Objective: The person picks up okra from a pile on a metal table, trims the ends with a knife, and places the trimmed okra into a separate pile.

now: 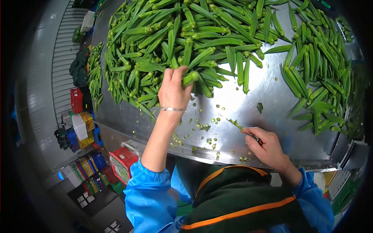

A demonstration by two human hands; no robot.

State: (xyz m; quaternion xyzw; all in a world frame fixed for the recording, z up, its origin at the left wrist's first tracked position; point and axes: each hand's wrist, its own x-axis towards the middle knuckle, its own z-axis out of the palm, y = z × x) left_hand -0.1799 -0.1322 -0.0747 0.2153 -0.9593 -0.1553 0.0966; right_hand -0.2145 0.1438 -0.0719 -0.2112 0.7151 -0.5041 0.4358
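Observation:
At the near edge of a big heap of green okra [155,37], my left hand [173,92] has its fingers closed round an okra pod [190,79], whose cut-looking stem end points toward me. A bracelet circles that wrist. My right hand [269,147] grips a small knife [256,138] by its dark handle, over the steel table [248,105]. Green bits cling to the knife's blade, which points up and left. Small round okra stem trimmings [209,140] lie scattered between both hands.
A second okra pile [316,73] covers the table's right side. More okra [95,73] lies along the far left edge. Below on the floor side stand a red crate [123,161], a yellow crate [86,140] and stacked colourful crates [87,167].

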